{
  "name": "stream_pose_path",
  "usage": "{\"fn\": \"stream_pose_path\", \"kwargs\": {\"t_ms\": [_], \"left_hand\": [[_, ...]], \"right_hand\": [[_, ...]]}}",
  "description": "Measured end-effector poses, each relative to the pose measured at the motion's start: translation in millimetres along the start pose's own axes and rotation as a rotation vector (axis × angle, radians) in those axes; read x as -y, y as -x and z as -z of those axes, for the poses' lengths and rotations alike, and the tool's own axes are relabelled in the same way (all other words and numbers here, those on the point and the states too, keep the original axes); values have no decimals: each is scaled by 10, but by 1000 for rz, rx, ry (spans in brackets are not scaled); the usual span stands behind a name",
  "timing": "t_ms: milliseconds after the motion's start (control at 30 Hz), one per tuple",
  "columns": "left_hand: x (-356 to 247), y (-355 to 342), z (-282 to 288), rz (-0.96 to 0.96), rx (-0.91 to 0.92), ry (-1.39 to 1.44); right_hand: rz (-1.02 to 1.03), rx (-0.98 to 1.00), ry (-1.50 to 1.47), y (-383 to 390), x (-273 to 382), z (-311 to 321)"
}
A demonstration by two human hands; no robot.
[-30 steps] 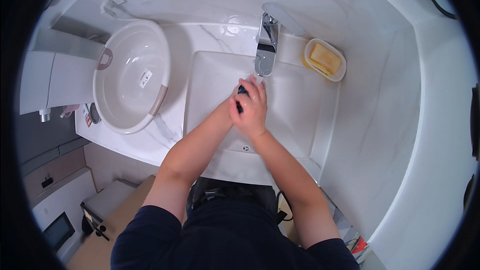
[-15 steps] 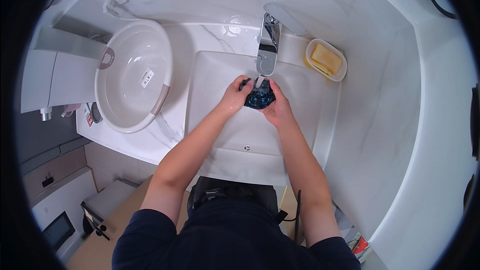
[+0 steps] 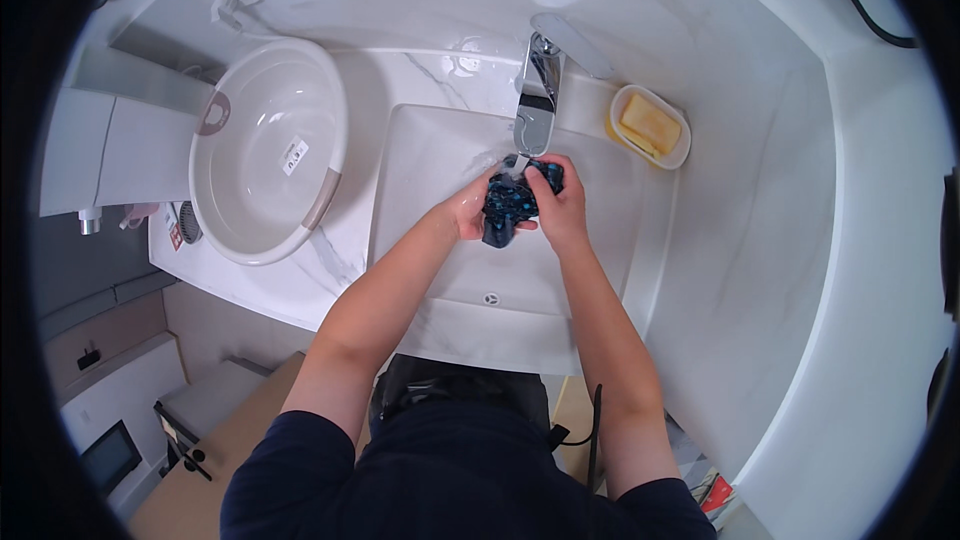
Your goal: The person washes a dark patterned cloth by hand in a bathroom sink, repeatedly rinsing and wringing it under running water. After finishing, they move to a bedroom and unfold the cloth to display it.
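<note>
A bunched dark cloth (image 3: 509,200) with blue spots is held under the running water of the chrome faucet (image 3: 537,105), above the white sink (image 3: 450,270). My left hand (image 3: 470,211) is closed around its left side, with part of the fingers hidden behind the cloth. From the right, my right hand (image 3: 565,206) pinches it, thumb on top near the stream. A loose fold of the cloth hangs down between the hands. Water splashes over its upper edge.
A large white oval washbasin (image 3: 265,155) stands on the marbled counter (image 3: 345,240) at the left. Yellow soap (image 3: 650,124) sits in a white dish (image 3: 683,147) right of the faucet. A plugged-in cord (image 3: 225,15) is on the wall at the back left.
The cloth has been turned and spread, and a fold now hangs lower. My left hand has shifted slightly down and left, and my right thumb has come over the top of the cloth.
</note>
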State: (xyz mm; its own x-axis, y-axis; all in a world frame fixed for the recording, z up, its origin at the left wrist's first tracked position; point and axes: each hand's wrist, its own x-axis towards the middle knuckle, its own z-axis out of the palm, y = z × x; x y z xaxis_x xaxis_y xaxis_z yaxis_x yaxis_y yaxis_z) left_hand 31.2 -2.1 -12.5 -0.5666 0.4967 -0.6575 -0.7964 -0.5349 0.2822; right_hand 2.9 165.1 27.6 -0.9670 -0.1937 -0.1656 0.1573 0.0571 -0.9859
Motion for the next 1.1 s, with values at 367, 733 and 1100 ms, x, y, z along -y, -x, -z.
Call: {"fn": "stream_pose_path", "kwargs": {"t_ms": [367,733,1100], "left_hand": [[-241,612,26,-371,-342,-773],[-402,677,398,-668,-837,-972],[-331,797,-477,-771,-133,-681]], "right_hand": [[-312,-268,-63,-75,-233,320],[-283,-466,-665,-21,-40,696],[278,223,338,37,-370,84]]}}
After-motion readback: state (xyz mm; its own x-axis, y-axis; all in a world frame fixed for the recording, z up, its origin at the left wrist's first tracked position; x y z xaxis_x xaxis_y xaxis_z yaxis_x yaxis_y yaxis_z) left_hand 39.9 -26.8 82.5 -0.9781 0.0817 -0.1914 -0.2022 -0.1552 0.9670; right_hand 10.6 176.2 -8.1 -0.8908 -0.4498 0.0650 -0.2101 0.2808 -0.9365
